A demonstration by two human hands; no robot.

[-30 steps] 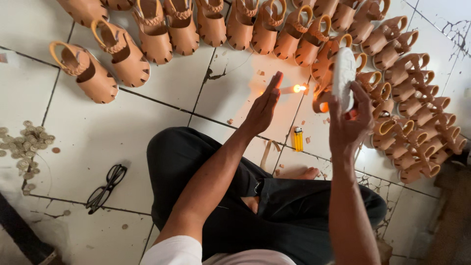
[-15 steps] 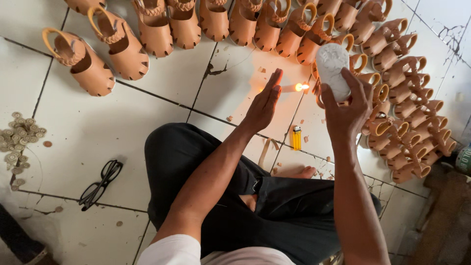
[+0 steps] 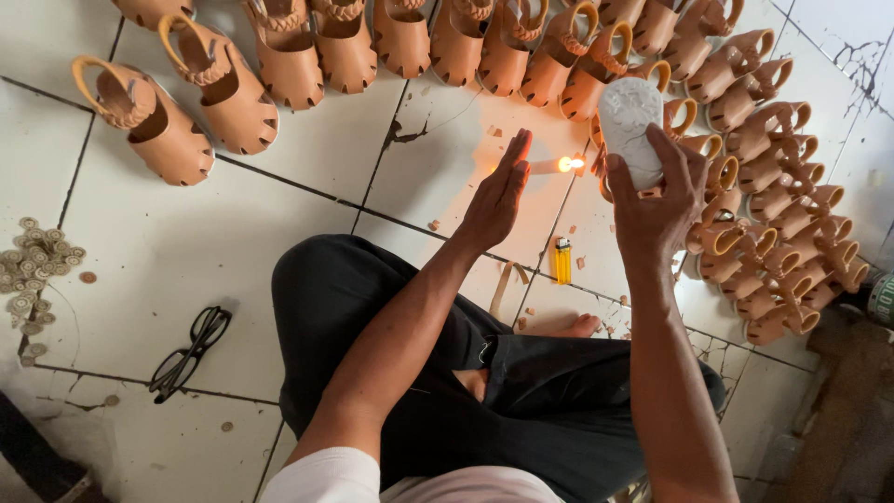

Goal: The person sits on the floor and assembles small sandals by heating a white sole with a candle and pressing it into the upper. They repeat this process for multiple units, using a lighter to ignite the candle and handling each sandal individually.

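Holding a sandal [image 3: 629, 126] sole-up, the right hand [image 3: 657, 191] grips it by the lower end with fingers and thumb wrapped round it, while the left hand [image 3: 495, 194] stands flat and empty, fingers straight, edge-on just beside a small candle [image 3: 545, 166] lying on the floor [image 3: 186, 251]. Compared with a second ago, the sandal has come in from the right and now sits just beside the flame [image 3: 572, 163], slightly above it, with its pale sole facing the camera; the left hand has kept its shielding pose next to the flame. That suggests the heating of the sandal's edge is under way, though whether flame and sandal actually touch cannot be told from here. Tan sandals [image 3: 279, 65] lie in a row along the top of the floor and in a dense bank [image 3: 782, 214] to the right, close behind the held one. A yellow lighter [image 3: 562, 260] lies near the person's bare foot [image 3: 573, 326]. Well apart to the left are black glasses [image 3: 191, 351] and a heap of small round pieces [image 3: 33, 270].
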